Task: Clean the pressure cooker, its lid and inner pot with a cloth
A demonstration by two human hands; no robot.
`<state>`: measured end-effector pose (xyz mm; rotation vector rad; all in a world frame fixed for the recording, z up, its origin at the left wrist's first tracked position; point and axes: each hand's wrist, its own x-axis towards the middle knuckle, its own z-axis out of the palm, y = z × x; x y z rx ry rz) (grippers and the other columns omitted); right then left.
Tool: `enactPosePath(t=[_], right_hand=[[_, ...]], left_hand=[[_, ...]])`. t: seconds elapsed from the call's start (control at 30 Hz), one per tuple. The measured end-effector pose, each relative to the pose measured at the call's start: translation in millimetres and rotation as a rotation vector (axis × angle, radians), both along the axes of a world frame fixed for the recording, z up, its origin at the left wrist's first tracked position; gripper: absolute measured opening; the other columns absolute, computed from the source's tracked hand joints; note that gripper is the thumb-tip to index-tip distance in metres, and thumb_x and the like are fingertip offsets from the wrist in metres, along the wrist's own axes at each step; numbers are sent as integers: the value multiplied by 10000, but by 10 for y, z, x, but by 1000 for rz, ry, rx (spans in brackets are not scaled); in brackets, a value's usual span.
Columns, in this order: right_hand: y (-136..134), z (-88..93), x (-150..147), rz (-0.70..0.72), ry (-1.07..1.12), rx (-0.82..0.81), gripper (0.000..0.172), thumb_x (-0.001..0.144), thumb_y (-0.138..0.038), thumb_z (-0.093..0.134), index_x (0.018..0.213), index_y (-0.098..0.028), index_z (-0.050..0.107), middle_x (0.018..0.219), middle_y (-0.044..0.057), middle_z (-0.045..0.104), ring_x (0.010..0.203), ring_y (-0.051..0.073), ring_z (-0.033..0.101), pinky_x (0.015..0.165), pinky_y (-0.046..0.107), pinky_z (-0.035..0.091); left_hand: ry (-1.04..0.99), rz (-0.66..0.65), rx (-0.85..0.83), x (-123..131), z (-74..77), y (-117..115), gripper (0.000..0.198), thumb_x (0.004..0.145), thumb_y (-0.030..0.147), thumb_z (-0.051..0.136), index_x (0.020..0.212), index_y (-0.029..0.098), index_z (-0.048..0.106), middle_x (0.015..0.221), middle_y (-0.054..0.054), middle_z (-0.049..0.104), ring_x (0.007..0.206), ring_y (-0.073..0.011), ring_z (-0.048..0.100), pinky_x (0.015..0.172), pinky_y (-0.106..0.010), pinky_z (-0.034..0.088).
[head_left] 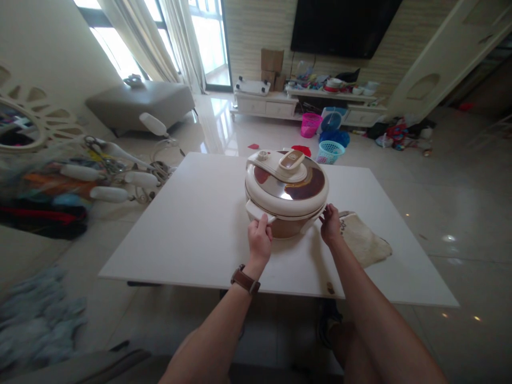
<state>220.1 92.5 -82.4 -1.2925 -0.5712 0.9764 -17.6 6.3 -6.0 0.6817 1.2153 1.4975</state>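
Plainly, the lid (pixel 287 184) covers the pot (pixel 285 228), hiding its inside.

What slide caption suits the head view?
Left hand and right hand hold a lidded pot at a white table.

Left wrist (pixel 259 260): brown watch-like band (pixel 245 279), broad, greyish fittings at its edges; finer detail blurred. Left hand (pixel 260 241) and right hand (pixel 331 226) bare; forearms (pixel 366 293) uncovered, right wrist (pixel 336 244) likewise.
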Motion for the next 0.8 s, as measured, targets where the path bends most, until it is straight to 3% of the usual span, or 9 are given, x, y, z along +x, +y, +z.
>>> enactPosePath(t=[0.2,0.53,0.7,0.8], right_hand=[[-78,-15,-71,-34,-72,26,363,758,-599,559,869,-262,632,1034,-14,719,1051,202,635,914,339,417],[-465,64,-387,-29,-238,-24,392,829,-590,479,804,-243,658,875,32,756,934,245,686,884,389,455],[-821,82,-664,18,-236,-48,419,898,-584,454,819,-243,686,923,48,771,962,254,683,863,385,473],[-1052,125,-840,64,-260,-30,370,929,-543,486,794,-268,692,909,26,762,927,241,654,838,365,471]], left_hand=[[30,13,26,-127,23,34,562,849,625,653,495,236,454,372,39,382,332,-80,341,372,-231,240],[149,192,-24,-510,17,261,408,874,427,530,518,236,472,400,18,432,359,-108,381,402,-243,280],[166,408,-24,-671,-57,352,336,867,513,446,662,247,472,497,40,448,424,-128,411,432,-251,298],[214,524,-52,-753,-157,378,329,856,543,416,741,241,477,638,19,517,549,-142,507,509,-254,366]])
